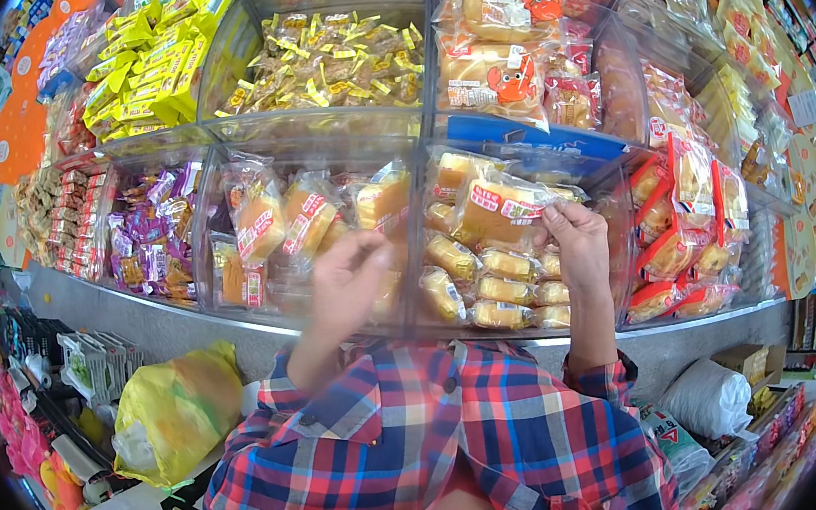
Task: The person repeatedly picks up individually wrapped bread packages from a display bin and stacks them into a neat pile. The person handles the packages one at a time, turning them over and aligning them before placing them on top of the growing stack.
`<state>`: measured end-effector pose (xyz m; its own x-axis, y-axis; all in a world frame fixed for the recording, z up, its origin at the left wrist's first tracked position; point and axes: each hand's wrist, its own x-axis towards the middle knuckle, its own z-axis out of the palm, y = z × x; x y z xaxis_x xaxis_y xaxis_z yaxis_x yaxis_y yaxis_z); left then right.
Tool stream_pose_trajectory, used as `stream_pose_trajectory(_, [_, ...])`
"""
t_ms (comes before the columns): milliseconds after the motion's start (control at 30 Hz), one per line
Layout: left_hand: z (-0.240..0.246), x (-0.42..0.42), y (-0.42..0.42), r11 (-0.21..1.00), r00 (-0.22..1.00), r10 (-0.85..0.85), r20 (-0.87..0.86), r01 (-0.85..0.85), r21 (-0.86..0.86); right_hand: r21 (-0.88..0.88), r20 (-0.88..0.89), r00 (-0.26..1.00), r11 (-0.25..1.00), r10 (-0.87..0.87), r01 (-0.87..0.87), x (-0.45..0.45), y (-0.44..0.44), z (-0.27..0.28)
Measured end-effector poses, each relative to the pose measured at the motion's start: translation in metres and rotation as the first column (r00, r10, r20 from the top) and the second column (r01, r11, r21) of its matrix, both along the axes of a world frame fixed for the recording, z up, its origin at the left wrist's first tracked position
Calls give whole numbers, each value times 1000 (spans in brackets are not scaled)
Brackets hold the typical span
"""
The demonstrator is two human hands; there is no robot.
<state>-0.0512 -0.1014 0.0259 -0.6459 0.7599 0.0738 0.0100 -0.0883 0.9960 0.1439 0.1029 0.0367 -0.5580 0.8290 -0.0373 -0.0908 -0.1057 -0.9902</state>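
Observation:
My right hand (pixel 577 229) pinches the corner of a clear-wrapped bread loaf (pixel 497 208) with red and white print. The loaf is over a clear plastic bin (pixel 420 306) of small wrapped cakes (pixel 506 289). To the left, my left hand (pixel 352 280) is blurred, its fingers curled above the neighbouring bin; whether anything is in it I cannot tell. That bin has several wrapped bread loaves (pixel 261 226) leaning in it, one of them a pale-topped loaf (pixel 381 201) just beyond my left hand.
Purple-wrapped sweets (pixel 152 231) fill a bin at left; red-edged bread packs (pixel 687 253) stand at right. Behind are yellow-wrapped snacks (pixel 333 59) and crab-printed bread bags (pixel 512 77). A metal shelf edge (pixel 258 326) runs along the front. On the left is a yellow bag (pixel 177 413).

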Motion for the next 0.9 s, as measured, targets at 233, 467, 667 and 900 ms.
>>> stream_pose_trajectory(233, [3,-46,-38,903,896,429,-115,-421,90,16,46,998,999,36,-37,-24,4,-27])
stream_pose_trajectory(467, [0,-79,-62,771,581,334,-742,-621,-139,-2,294,947,991,131,-136,-37,11,-53])
stream_pose_trajectory(667, [-3,-87,-61,762,684,183,-706,-552,-338,57,403,911,991,91,-124,-44,12,-49])
stream_pose_trajectory(900, [-15,-101,-64,830,662,197,-723,-505,-237,167,301,951,979,64,-118,-33,7,-60])
